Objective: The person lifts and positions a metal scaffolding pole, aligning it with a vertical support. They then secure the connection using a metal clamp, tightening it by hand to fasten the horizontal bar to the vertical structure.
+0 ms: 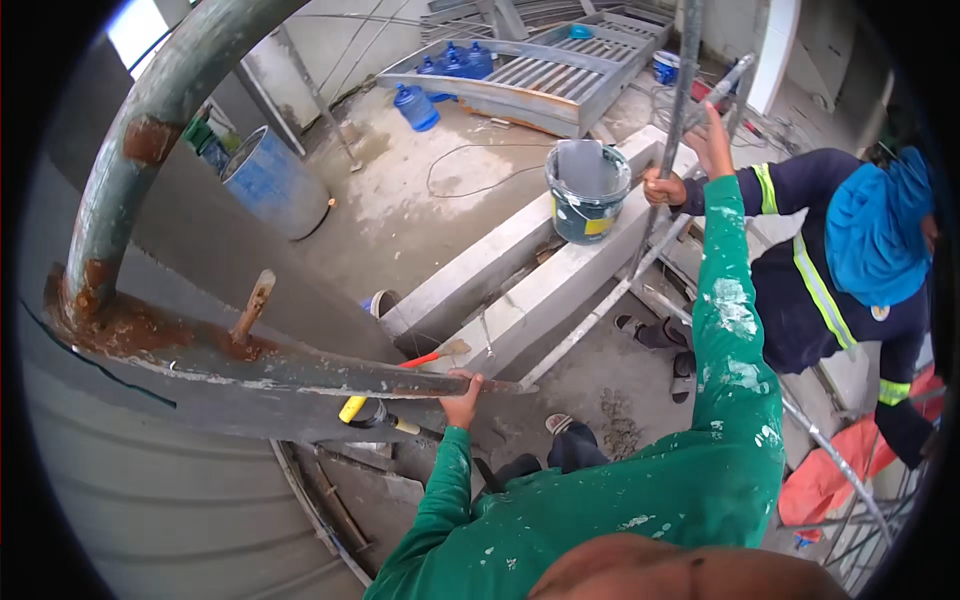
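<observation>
Large in the left foreground is a rusty, paint-smeared scaffold frame (110,190), with a short stub standing up from its lower tube. My left hand (462,400) has its fingers wrapped round that tube near its far end. My right arm, in a green paint-splashed sleeve, reaches far forward. At its end my right hand (714,145) is raised beside an upright metal pole (686,80), fingers stretched out. Just left of it, a co-worker's hand (662,187) grips the same pole. A yellow-and-black handled tool (375,412) lies just below the frame's tube.
At the right bends a co-worker (790,270) in dark reflective clothing. A dark bucket (588,195) stands on a concrete ledge (520,310). Farther off are a blue drum (275,185), blue water jugs (415,107) and a slatted metal frame (550,75). Diagonal tubes (590,325) cross beside my legs.
</observation>
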